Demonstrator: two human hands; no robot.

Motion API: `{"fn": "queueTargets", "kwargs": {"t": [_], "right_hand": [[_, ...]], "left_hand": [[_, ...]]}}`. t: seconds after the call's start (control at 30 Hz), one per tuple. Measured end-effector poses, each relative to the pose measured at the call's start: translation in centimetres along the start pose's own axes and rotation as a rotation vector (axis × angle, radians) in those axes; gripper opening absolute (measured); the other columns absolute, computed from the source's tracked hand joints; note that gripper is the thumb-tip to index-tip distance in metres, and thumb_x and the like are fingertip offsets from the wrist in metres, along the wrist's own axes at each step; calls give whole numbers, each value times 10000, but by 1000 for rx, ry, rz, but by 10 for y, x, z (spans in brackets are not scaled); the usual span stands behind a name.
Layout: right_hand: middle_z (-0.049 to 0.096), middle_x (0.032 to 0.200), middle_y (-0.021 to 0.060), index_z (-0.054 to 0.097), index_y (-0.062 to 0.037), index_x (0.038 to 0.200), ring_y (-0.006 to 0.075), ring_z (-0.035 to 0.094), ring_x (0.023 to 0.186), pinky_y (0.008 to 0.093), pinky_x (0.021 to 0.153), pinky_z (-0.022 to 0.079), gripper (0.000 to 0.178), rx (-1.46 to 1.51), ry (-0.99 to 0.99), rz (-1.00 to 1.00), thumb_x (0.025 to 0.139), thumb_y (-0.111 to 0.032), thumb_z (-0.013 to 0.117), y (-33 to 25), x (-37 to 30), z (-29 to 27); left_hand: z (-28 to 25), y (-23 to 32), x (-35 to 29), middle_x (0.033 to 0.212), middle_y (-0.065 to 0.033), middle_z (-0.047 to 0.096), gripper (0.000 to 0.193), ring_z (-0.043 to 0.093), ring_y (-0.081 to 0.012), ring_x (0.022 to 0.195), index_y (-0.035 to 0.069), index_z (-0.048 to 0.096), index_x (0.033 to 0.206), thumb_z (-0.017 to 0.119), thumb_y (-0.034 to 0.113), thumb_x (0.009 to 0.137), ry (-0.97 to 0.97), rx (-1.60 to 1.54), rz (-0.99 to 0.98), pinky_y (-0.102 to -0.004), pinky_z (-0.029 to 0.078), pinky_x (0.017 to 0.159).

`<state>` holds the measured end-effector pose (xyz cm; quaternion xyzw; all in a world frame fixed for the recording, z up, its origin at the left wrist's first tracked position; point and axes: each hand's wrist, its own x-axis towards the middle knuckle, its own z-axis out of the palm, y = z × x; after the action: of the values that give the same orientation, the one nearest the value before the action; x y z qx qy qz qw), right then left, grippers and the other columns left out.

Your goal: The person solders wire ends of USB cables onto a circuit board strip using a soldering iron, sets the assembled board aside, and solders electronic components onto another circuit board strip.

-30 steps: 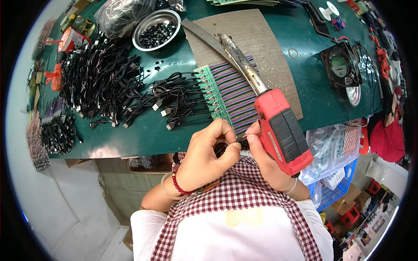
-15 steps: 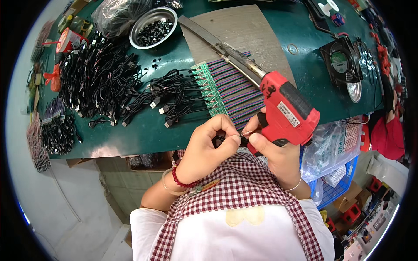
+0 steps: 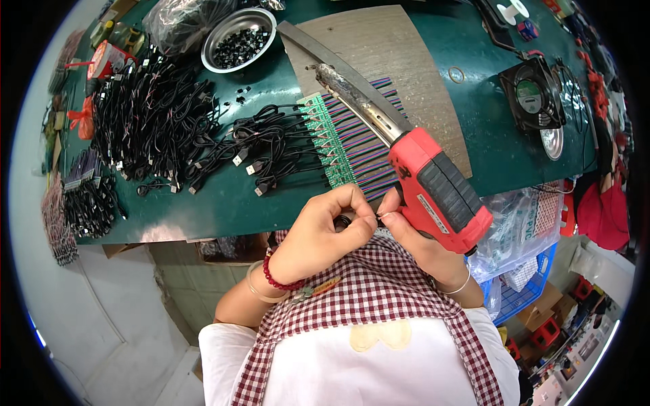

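My left hand (image 3: 325, 233) is closed in a pinch on a black cable (image 3: 342, 221), part of which loops inside the curled fingers. Facing it, my right hand (image 3: 430, 254) pinches thin wire ends with thumb and forefinger, almost touching the left fingertips. A red and black soldering gun (image 3: 437, 193) is also held in the right hand, its metal barrel pointing away to the far left. Beneath the barrel lies a row of green circuit boards (image 3: 328, 145) with striped ribbon wires (image 3: 369, 145) running right. The wire ends are too small to make out clearly.
Black USB cables (image 3: 274, 152) lie left of the boards, beside a larger cable pile (image 3: 149, 122). A metal bowl (image 3: 237, 40) holds small black parts. A grey metal bar (image 3: 305, 47) crosses the brown board (image 3: 433, 81). A fan (image 3: 531, 95) stands right.
The soldering gun has shifted slightly left and turned in my right hand. The right thumb and forefinger have closed in nearer the left fingertips.
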<state>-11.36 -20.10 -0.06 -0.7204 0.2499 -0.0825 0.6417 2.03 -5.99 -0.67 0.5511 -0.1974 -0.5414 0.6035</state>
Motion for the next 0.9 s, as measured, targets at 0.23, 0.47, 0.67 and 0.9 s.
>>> {"fn": "queueTargets", "kwargs": {"t": [0.23, 0.47, 0.67, 0.9], "right_hand": [[637, 956, 70, 627, -29, 1019, 157, 645, 812, 279, 710, 516, 268, 155, 91, 8, 768, -3, 719, 1, -2, 7], [639, 923, 34, 633, -16, 983, 103, 622, 830, 248, 735, 502, 133, 279, -17, 64, 852, -6, 654, -13, 5, 7], [611, 885, 105, 460, 19, 1227, 180, 602, 796, 312, 727, 499, 416, 294, 185, 28, 860, -28, 651, 2, 1, -5], [529, 669, 60, 478, 32, 1234, 136, 502, 582, 284, 545, 427, 447, 217, 201, 44, 933, -266, 619, 37, -57, -34]], "left_hand": [[1, 4, 0, 857, 23, 536, 65, 476, -48, 779, 20, 556, 871, 610, 35, 839, -29, -18, -70, -213, 416, 724], [8, 6, -3, 784, -47, 576, 136, 565, -145, 696, 41, 581, 819, 661, -39, 743, 224, 562, 411, -261, 464, 607], [-9, 5, 8, 816, -80, 554, 170, 567, -240, 743, 17, 562, 787, 678, -34, 675, 453, 1121, 511, -339, 461, 612], [-22, 1, 19, 945, -58, 558, 156, 586, -245, 801, 38, 555, 801, 666, -7, 700, 467, 1217, 479, -350, 479, 625]]}}
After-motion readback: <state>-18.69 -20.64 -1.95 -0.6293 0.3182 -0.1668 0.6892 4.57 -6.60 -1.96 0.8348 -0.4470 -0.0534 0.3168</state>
